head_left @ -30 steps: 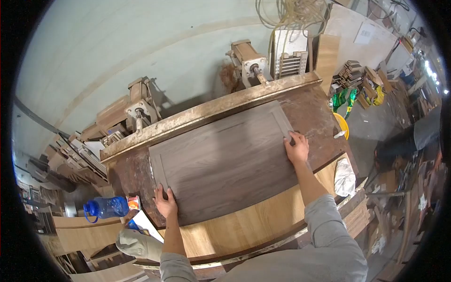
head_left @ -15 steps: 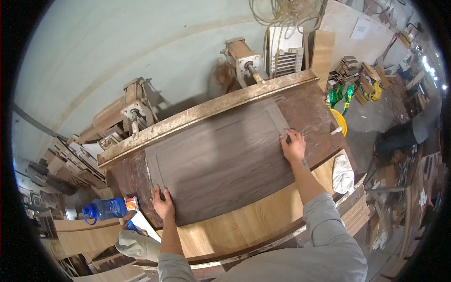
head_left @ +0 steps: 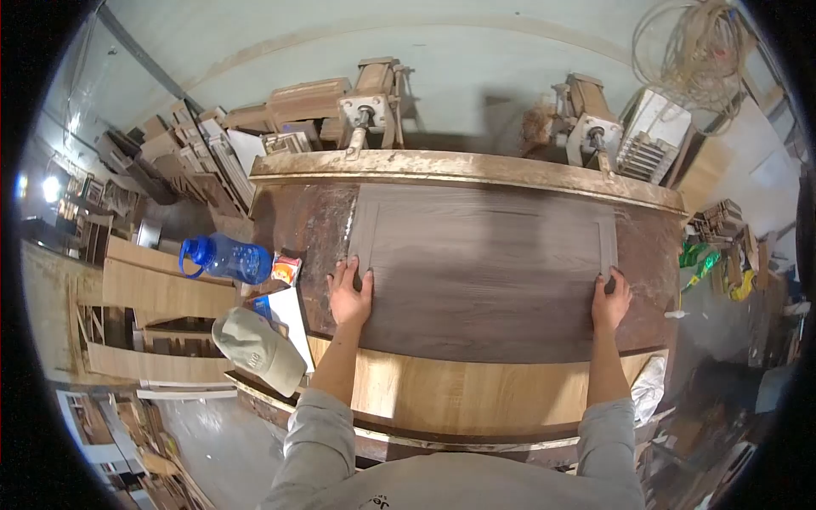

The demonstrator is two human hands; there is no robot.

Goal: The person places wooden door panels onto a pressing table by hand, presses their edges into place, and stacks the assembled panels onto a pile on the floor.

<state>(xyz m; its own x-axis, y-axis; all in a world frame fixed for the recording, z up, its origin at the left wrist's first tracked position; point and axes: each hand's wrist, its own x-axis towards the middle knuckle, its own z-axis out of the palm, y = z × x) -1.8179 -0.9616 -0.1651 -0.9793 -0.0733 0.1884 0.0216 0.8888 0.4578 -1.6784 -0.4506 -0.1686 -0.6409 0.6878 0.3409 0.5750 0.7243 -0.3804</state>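
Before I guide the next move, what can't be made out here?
In the head view:
Grey panel: underside hidden by its own top face.
Left hand and right hand: grip unclear, palms hidden by their backs.
Cap: lettering too small to read.
Shirt: print cut by bottom edge.

Grey-brown wood-grained panel (head_left: 484,272), translucent blue bottle (head_left: 238,258), beige cap (head_left: 257,344), pale grey sleeves (head_left: 608,442)
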